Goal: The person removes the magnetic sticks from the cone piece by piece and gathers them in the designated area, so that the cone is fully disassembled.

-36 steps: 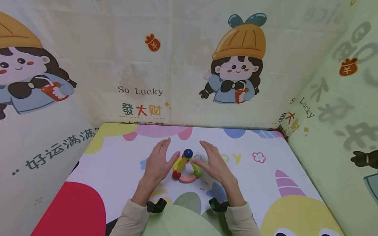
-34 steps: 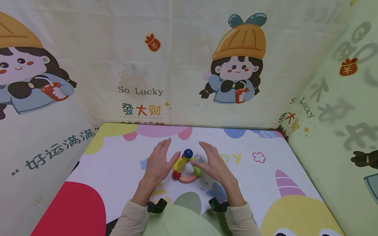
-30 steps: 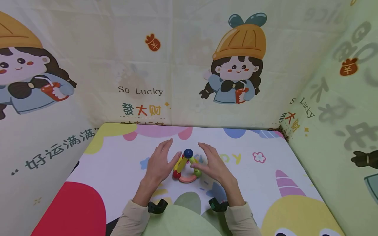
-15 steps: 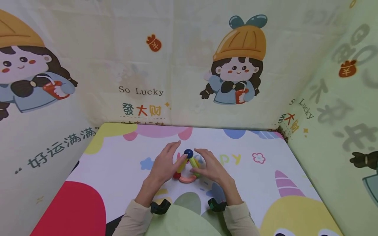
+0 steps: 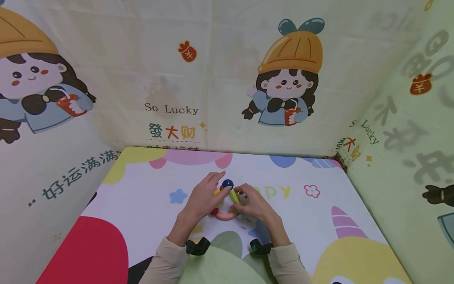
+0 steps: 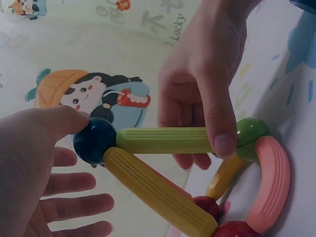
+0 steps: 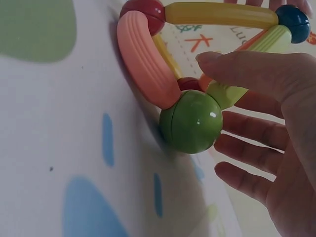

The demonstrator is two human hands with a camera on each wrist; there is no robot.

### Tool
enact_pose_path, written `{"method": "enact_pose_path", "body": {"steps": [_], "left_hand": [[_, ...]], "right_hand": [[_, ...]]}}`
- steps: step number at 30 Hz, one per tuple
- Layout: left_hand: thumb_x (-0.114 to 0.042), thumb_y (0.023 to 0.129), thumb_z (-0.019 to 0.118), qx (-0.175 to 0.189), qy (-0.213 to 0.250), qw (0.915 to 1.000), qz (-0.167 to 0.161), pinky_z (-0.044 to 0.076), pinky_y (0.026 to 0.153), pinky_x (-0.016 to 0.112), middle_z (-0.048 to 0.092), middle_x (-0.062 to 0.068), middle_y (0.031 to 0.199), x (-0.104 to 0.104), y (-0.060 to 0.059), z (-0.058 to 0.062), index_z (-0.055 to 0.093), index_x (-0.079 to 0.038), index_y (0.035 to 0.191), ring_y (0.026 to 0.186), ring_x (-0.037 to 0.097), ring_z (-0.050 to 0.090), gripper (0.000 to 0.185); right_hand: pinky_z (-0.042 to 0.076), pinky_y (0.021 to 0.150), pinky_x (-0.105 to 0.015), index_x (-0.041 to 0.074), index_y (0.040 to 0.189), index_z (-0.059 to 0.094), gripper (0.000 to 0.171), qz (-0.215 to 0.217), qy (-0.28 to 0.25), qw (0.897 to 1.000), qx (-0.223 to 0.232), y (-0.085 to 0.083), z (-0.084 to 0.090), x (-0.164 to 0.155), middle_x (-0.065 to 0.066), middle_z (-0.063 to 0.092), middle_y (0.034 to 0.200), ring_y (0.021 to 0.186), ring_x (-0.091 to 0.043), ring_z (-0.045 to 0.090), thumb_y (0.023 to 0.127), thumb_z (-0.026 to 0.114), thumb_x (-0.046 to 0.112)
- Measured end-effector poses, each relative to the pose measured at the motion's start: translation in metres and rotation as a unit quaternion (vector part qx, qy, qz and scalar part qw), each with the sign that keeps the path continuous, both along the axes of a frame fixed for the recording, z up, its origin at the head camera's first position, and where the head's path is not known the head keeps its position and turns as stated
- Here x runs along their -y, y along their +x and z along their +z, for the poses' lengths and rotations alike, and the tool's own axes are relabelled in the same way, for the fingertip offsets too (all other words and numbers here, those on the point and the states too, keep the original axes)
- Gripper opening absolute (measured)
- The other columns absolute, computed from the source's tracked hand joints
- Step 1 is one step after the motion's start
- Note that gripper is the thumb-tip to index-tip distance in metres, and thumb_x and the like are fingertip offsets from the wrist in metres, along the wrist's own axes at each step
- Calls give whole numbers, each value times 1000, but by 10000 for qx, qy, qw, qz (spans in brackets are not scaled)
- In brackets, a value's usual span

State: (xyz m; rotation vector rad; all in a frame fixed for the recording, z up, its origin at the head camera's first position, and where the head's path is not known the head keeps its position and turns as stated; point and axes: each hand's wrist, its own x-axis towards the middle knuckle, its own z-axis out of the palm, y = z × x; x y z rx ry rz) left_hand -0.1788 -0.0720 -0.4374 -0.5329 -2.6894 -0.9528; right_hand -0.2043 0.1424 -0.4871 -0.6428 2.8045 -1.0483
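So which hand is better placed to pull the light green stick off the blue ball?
Probably the right hand: its thumb and fingers already pinch the light green stick. The left hand only touches the blue ball, steadying it.

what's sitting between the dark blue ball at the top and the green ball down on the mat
A light green rod spans from the dark blue ball to the green ball, clearest in the left wrist view; the right hand pinches it near the green ball.
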Motion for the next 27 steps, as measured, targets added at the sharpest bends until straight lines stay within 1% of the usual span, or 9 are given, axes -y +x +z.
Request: {"method": "enact_pose_path", "body": {"steps": [3, 7, 12, 19, 23, 27], "left_hand": [[-40, 96, 66, -25, 76, 10000, -49, 55, 98, 42, 61, 8, 135, -1, 0, 0, 56, -13, 143, 119, 24, 63, 55], [-37, 95, 67, -49, 81, 9999, -87, 57, 95, 39, 64, 7, 128, -2, 0, -2, 60, -13, 138, 112, 22, 66, 50], [-34, 94, 70, -82, 112, 9998, -153, 58, 90, 35, 67, 6, 123, -3, -1, -5, 63, -12, 134, 106, 19, 67, 47], [-26, 91, 75, -48, 293, 9992, -249, 58, 90, 34, 67, 7, 120, -5, -3, -6, 62, -11, 134, 104, 18, 67, 48], [-24, 90, 76, 8, 329, 9992, -223, 57, 94, 34, 66, 6, 121, -7, -3, -8, 60, -11, 135, 107, 18, 66, 50], [-25, 90, 75, 19, 355, 9990, -265, 55, 98, 35, 65, 5, 124, -8, -5, -11, 58, -12, 139, 112, 18, 65, 53]], "right_hand": [[54, 91, -41, 14, 116, 68, 42, 77, -23, 10000, -38, -1, -3, 0, 1, 66, 110, 101, -18, 61, 80, 82, 33], [53, 85, -33, 16, 104, 70, 31, 172, -65, 9998, -95, -3, -6, 0, 5, 65, 97, 90, -14, 59, 80, 83, 30], [50, 76, -25, 16, 92, 67, 25, 249, -96, 9995, -172, -5, -9, -1, 6, 62, 88, 82, -11, 56, 78, 85, 27], [47, 71, -22, 16, 89, 65, 25, 257, -225, 9994, -54, -5, -9, -3, 2, 61, 87, 79, -12, 55, 78, 85, 26], [46, 69, -21, 17, 87, 65, 24, 295, -269, 9992, -18, -5, -9, -4, 2, 60, 86, 77, -12, 54, 79, 85, 26], [45, 68, -21, 17, 85, 63, 25, 326, -370, 9988, 37, -5, -8, -5, 1, 59, 84, 76, -12, 53, 79, 85, 27]]}}
